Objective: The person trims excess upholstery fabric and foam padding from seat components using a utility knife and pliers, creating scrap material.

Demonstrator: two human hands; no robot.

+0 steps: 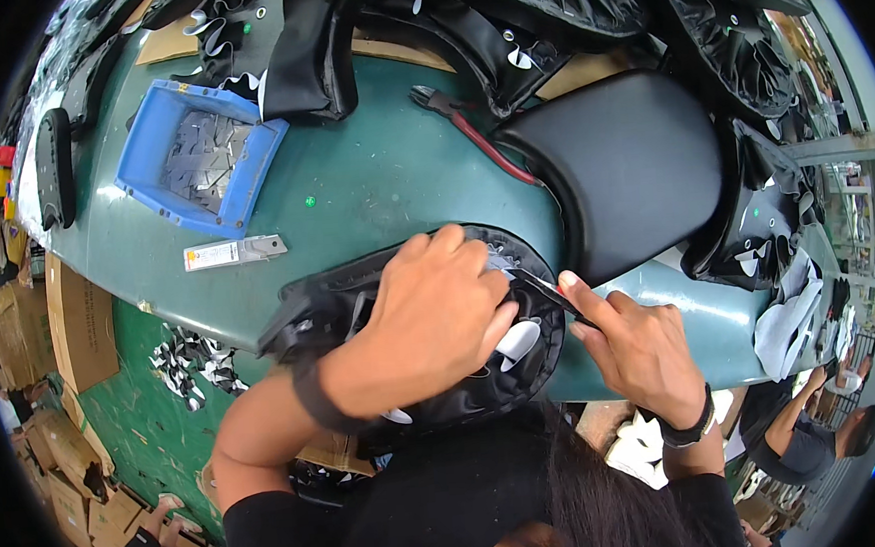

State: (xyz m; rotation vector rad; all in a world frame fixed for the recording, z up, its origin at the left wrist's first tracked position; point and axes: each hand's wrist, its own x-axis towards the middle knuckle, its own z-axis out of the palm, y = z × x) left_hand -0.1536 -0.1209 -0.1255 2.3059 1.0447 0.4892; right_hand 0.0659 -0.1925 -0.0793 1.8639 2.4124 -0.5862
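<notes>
In front of me lies a black padded seat (465,390), underside up, with its soft cover folded over the rim and white tabs showing. My left hand (444,298) rests over its far side, fingers curled down on the cover's edge; the fingertips are partly hidden. At the seat's right edge my right hand (647,346) grips a slim dark tool (577,315) between thumb and fingers. Its thin shiny tip lies against the cover near my left fingers, and looks like a knife blade. Beyond my right hand sits another black seat (641,161), smooth side up.
Red-handled pliers (480,143) touch the far seat. A blue bin (136,177) of flat metal pieces and a small white-and-grey box (236,252) stand left on the green table (372,182). Black covers (309,61) line the back. A person (803,432) is at far right.
</notes>
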